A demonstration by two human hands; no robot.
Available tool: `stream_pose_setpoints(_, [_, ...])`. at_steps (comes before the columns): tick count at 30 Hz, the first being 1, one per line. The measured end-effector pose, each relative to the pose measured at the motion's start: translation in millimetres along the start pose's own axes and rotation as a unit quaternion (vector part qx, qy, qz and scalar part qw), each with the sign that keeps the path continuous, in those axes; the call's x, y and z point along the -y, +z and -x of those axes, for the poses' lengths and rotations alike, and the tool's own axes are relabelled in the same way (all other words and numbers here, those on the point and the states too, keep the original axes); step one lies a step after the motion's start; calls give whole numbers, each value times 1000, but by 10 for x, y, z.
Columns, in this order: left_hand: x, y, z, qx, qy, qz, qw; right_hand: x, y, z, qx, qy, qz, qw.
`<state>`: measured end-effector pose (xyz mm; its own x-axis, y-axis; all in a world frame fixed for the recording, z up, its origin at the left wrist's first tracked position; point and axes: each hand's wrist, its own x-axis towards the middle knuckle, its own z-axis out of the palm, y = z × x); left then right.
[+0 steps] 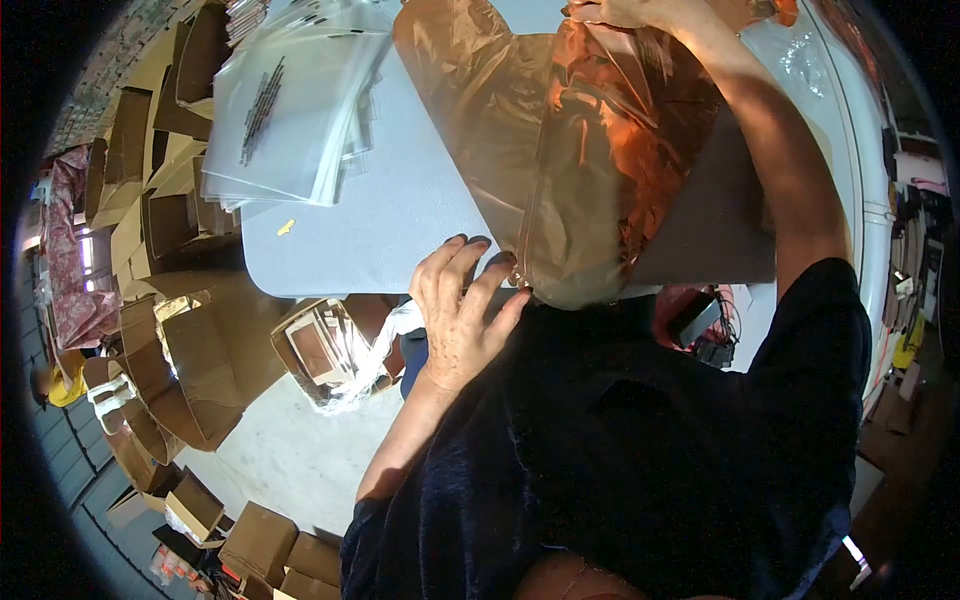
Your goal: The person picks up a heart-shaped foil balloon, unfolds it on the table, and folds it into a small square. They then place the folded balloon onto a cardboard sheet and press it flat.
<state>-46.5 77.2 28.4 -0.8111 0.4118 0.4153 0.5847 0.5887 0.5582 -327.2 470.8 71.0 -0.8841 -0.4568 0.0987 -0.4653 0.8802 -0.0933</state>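
A large sheet of shiny, see-through copper-coloured plastic film [590, 180] lies creased across the table, its lower end hanging over the near edge by my body. My left hand [460, 310] is at that edge, thumb and forefinger pinched on the film where a seam-like line runs down it. At the top of the view, my right hand [640, 12] is closed on the far part of the film, and folds spread below it. The frame's upper border cuts off some of that hand. Under the film on the right shows a dark brown flat sheet [715, 215].
A stack of clear plastic bags [290, 110] with dark print lies on the white table [350, 245], near a small yellow scrap [286, 228]. Cardboard boxes [200, 350] crowd the left side. An open carton [330, 345] with white strands stands below the table edge. A white pipe [876, 215] runs along the right.
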Motion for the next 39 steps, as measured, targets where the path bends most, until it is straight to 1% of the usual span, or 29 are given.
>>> stream_pose_setpoints(1, [-6, -7, -7, 3, 1, 0, 1000, 2, 16, 12, -21, -4, -8, 1000])
stream_pose_setpoints(4, [-12, -24, -14, 6, 6, -4, 1000, -187, 128, -107, 15, -20, 3, 1000])
stream_pose_setpoints(5, [-2, -17, -8, 5, 8, -6, 1000, -300, 218, -122, -24, -70, -40, 996])
stream_pose_setpoints(7, [12, 4, 4, 1, 10, -5, 1000, -496, 393, -90, -102, -168, -125, 972])
stream_pose_setpoints(9, [17, 23, 12, -6, 9, 1, 1000, -524, 384, -83, -86, -171, -92, 977])
stream_pose_setpoints(10, [16, 23, 11, -7, 8, 2, 1000, -411, 287, -84, -78, -172, -76, 979])
stream_pose_setpoints(11, [15, 24, 10, -8, 8, 2, 1000, -300, 171, -35, -34, -114, -67, 991])
stream_pose_setpoints(12, [15, 24, 8, -9, 8, 3, 1000, 25, -100, 37, 11, -55, -58, 997])
stream_pose_setpoints(13, [20, 28, 7, -13, 11, 2, 1000, 207, -257, 56, 55, 5, -49, 997])
stream_pose_setpoints(16, [38, 50, 14, -21, 18, 3, 1000, 149, -292, -41, 67, -19, -9, 998])
stream_pose_setpoints(19, [47, 62, 16, -27, 24, 6, 999, 443, -442, 114, -81, -45, 17, 996])
stream_pose_setpoints(21, [40, 58, 11, -29, 26, 10, 999, 804, -493, 349, 24, 66, -86, 994])
stream_pose_setpoints(23, [34, 39, 4, -26, 32, 16, 999, 1262, -538, 777, 8, 8, 39, 999])
stream_pose_setpoints(24, [38, 32, 4, -26, 33, 17, 999, 1535, -539, 1048, -58, -108, 212, 969])
stream_pose_setpoints(26, [69, 39, 21, -26, 45, 16, 999, 2125, -465, 1448, -81, -38, 113, 990])
stream_pose_setpoints(29, [100, 41, 31, -24, 58, 12, 998, 2562, -185, 1897, -21, 55, 23, 998])
stream_pose_setpoints(32, [119, 44, 46, -22, 64, 11, 998, 2705, -77, 2053, -25, 92, -27, 995])
stream_pose_setpoints(39, [135, 28, 56, -18, 74, 7, 997, 2813, 43, 1985, -61, 118, -23, 991])
